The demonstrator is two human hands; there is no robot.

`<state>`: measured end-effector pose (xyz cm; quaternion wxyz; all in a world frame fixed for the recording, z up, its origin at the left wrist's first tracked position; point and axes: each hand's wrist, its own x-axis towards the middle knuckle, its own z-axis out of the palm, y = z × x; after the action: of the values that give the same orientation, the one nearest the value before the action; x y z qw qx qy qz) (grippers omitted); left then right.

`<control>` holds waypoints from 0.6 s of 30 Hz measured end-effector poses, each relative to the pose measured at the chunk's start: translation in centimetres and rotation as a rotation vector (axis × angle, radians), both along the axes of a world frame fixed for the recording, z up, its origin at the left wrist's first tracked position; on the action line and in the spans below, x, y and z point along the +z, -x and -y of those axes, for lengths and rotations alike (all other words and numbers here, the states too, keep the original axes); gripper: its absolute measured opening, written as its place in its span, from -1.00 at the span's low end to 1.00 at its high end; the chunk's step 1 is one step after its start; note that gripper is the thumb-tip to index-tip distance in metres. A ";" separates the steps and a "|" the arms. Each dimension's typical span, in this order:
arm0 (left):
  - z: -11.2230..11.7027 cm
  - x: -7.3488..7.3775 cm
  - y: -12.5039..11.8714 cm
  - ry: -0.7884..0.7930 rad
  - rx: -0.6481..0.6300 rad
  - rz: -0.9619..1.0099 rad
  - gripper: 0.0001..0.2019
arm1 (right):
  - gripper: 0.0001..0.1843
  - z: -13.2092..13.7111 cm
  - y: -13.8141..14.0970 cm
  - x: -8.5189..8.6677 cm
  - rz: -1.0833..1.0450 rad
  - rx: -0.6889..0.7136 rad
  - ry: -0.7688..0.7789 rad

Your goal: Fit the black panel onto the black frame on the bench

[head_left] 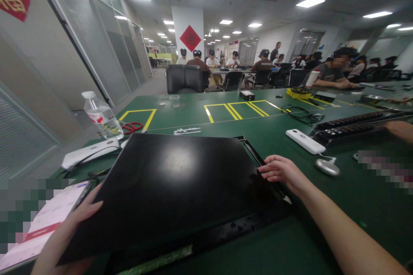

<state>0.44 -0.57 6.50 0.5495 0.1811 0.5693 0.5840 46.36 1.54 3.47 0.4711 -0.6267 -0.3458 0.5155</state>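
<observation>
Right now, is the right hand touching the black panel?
Touching. The head view shows the right hand's fingertips resting on the black panel's right edge, with no gap.

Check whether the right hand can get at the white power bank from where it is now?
Probably yes. The right hand rests on the black panel's right edge, and the white power bank lies just beyond it on bare green table, with nothing between them.
</observation>
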 end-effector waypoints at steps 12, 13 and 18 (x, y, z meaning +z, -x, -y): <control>0.0 0.0 0.3 -0.009 -0.083 -0.076 -0.19 | -0.88 0.1 0.1 0.1 0.002 0.000 0.000; 0.0 -0.1 0.4 -0.008 -0.084 -0.079 -0.19 | -0.88 0.0 0.1 0.1 0.001 0.000 0.000; -0.2 -0.7 0.9 -0.035 -0.069 -0.084 -0.21 | -0.87 0.0 0.1 0.0 0.006 0.005 0.004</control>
<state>-0.48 -0.34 5.80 0.5415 0.2346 0.5752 0.5665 46.27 1.51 3.50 0.4675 -0.6282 -0.3479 0.5155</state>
